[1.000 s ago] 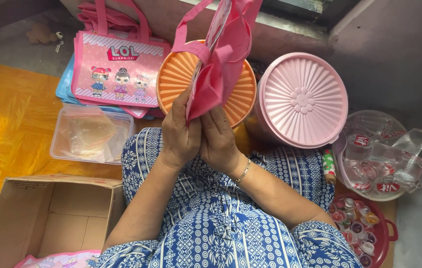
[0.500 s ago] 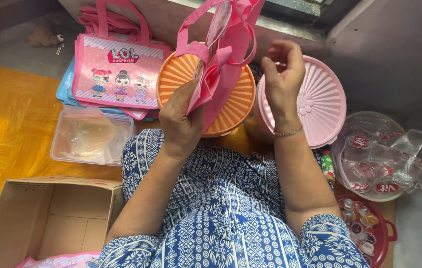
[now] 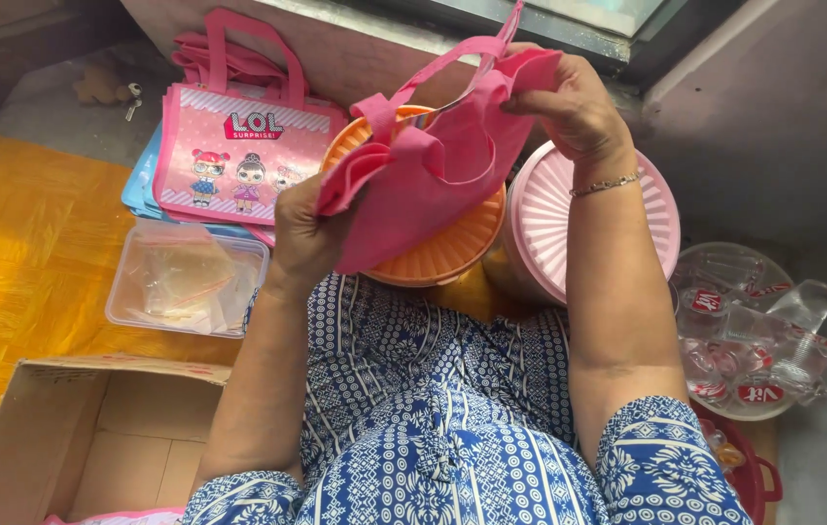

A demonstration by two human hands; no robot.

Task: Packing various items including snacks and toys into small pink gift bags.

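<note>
Gripping pink cloth bag [image 3: 433, 185], left hand [image 3: 306, 233] and right hand [image 3: 569, 107] fingers closed, clear tub [image 3: 238, 255] holding plastic bags [image 3: 180, 282]

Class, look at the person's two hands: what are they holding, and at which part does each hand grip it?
Both hold one pink fabric tote bag. The left hand grips its lower side edge; the right hand pinches the upper edge by the opening.

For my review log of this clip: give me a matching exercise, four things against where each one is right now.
Things:
1. pink bag
2. orange lid
3. clear tub
4. cardboard box

Places:
A. on the yellow mat, beside the stacked bags
B. bottom left, open
C. held up between left hand and right hand
D. under the held bag, beside the pink lid

Pairs: 1-C, 2-D, 3-A, 4-B
</note>
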